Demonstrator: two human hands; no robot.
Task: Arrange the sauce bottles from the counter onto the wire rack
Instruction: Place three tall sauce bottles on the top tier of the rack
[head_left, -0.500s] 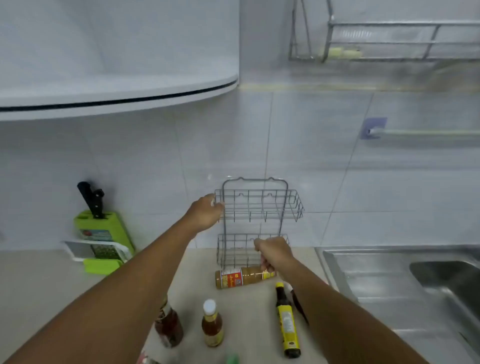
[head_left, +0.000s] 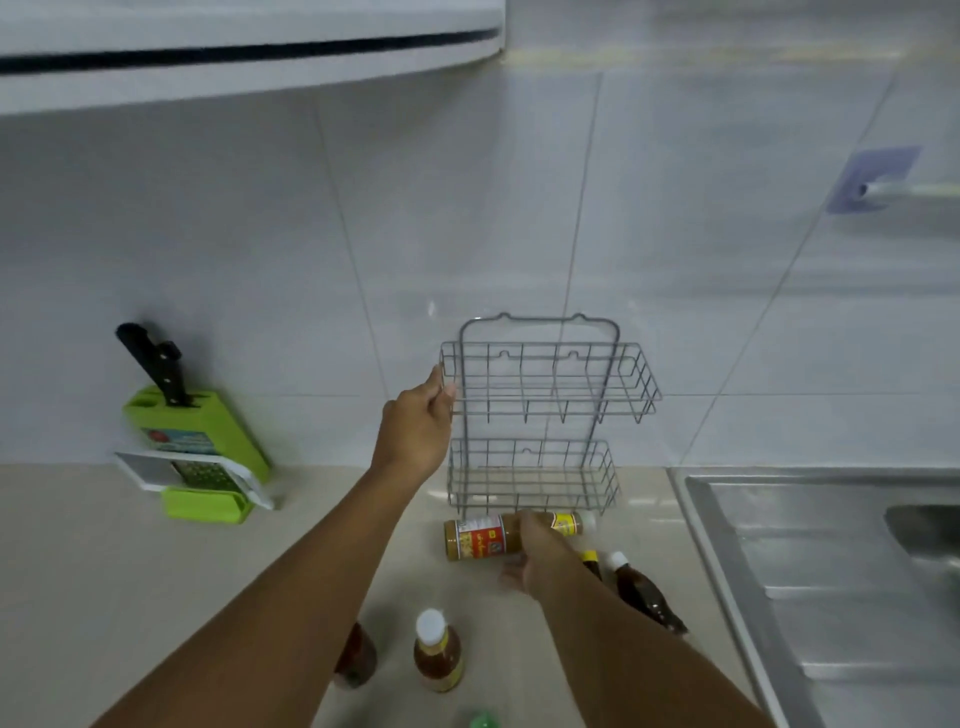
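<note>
A grey two-tier wire rack (head_left: 631, 387) stands on the counter against the tiled wall, both baskets empty. My left hand (head_left: 418, 418) grips the left edge of its upper basket. In front of the rack a brown sauce bottle with a red and yellow label (head_left: 475, 538) lies on its side. My right hand (head_left: 540, 553) is wrapped over its middle. An amber bottle with a white cap (head_left: 436, 657) stands nearer me. A dark bottle (head_left: 358, 660) is half hidden by my left arm. A dark white-capped bottle (head_left: 644, 592) and a yellow-capped one (head_left: 589, 558) lie beside my right arm.
A green knife block (head_left: 208, 431) with a black-handled knife (head_left: 153, 361) and a grater (head_left: 192, 473) stand at the left by the wall. A steel sink (head_left: 831, 571) fills the right. A white hood (head_left: 249, 57) overhangs above. A green cap (head_left: 483, 721) shows at the bottom edge.
My right hand has left the rack's lower basket and dropped onto the lying labelled bottle. The view has tilted down and moved closer. My left hand stays on the upper basket.
</note>
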